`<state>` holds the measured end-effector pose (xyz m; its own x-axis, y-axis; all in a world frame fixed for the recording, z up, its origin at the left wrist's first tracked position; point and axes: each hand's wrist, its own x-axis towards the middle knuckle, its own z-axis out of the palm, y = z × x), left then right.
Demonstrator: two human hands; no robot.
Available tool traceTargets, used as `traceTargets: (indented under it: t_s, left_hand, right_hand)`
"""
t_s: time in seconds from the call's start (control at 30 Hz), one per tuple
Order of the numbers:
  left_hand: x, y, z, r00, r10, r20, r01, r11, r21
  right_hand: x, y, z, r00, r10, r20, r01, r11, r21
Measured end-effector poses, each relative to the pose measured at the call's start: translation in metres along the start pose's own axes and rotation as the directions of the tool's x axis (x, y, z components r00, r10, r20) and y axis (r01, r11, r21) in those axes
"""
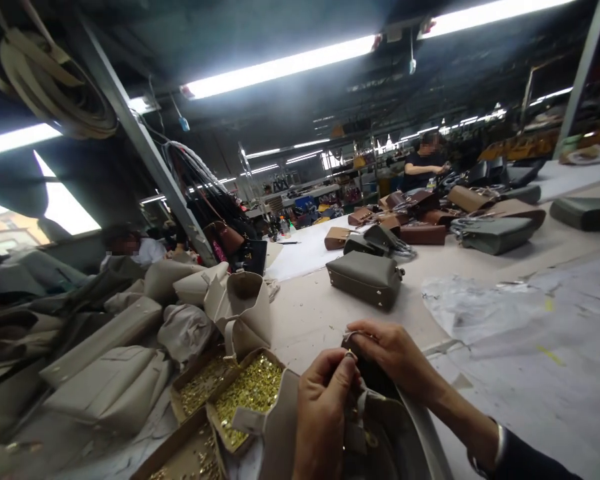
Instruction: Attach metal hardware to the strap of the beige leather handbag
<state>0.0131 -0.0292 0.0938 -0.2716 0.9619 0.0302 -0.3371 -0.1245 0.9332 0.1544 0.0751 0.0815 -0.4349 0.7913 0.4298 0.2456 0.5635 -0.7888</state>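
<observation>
A beige-grey handbag point(400, 427) stands close in front of me, its mouth facing up and its dark inside showing. My left hand point(323, 407) is closed in a pinch at its upper edge, with a small shiny metal piece point(350, 355) between thumb and forefinger. Across from it, my right hand point(393, 350) has its fingers pressed together on a thin light strap point(351, 335) of the bag. Part of what the fingers grip is hidden behind them. Left of the bag, a cardboard tray point(275, 357) holds many gold-coloured metal fittings point(247, 393).
More trays with small fittings point(200, 387) adjoin it. Beige bags point(115, 380) pile up at left, and one stands open point(247, 307). A dark grey bag point(365, 277) lies ahead, with brown and green bags beyond. Plastic film point(480, 307) covers the right side. People work in the background.
</observation>
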Motion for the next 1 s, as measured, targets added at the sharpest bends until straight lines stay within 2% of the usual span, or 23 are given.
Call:
traceTargets:
  t_s: [0.1,0.2,0.27,0.37,0.43,0.5,0.6,0.67,0.73,0.83,0.93,1.0]
  left_hand:
    - [0.004,0.002,-0.002,0.994,-0.103,-0.022,0.104,0.994,0.028]
    - [0.003,0.003,-0.001,0.991,-0.123,-0.05,0.128,0.987,0.099]
    - [0.0,0.004,0.002,0.994,-0.096,-0.054,0.105,0.972,0.208]
    - [-0.009,0.003,0.008,0.998,0.023,-0.05,-0.001,0.915,0.404]
    - [-0.016,-0.001,0.013,0.991,0.135,0.005,-0.119,0.849,0.514]
    - [-0.023,-0.007,0.018,0.969,0.211,0.129,-0.246,0.775,0.582]
    - [-0.024,-0.017,0.022,0.935,0.215,0.281,-0.347,0.715,0.607]
    - [-0.015,-0.021,0.018,0.937,0.161,0.309,-0.323,0.736,0.595]
    - [-0.002,-0.02,0.01,0.957,0.085,0.277,-0.236,0.785,0.573]
    - [0.014,-0.018,-0.006,0.988,-0.003,0.152,-0.08,0.839,0.538]
    - [0.016,-0.019,-0.014,0.996,0.041,0.074,-0.075,0.829,0.555]
    - [0.011,-0.023,-0.016,0.992,0.112,0.059,-0.125,0.793,0.596]
  right_hand:
    - [-0.001,0.022,0.01,0.997,0.075,0.001,-0.073,0.969,0.236]
    - [-0.001,0.039,0.015,0.987,0.155,0.027,-0.151,0.882,0.446]
    - [-0.002,0.045,0.017,0.972,0.226,0.067,-0.224,0.796,0.562]
    - [-0.007,0.049,0.02,0.947,0.308,0.092,-0.287,0.683,0.672]
    - [-0.01,0.049,0.024,0.944,0.321,0.077,-0.279,0.652,0.705]
    - [-0.013,0.048,0.027,0.952,0.3,0.058,-0.247,0.643,0.725]
    - [-0.016,0.046,0.029,0.968,0.25,0.033,-0.193,0.65,0.735]
    - [-0.017,0.044,0.027,0.975,0.221,0.035,-0.178,0.673,0.717]
    - [-0.017,0.042,0.025,0.978,0.198,0.059,-0.184,0.701,0.689]
    - [-0.016,0.04,0.026,0.977,0.194,0.088,-0.203,0.727,0.656]
    - [-0.014,0.037,0.032,0.973,0.21,0.095,-0.22,0.719,0.66]
    - [-0.013,0.035,0.037,0.97,0.223,0.101,-0.231,0.701,0.675]
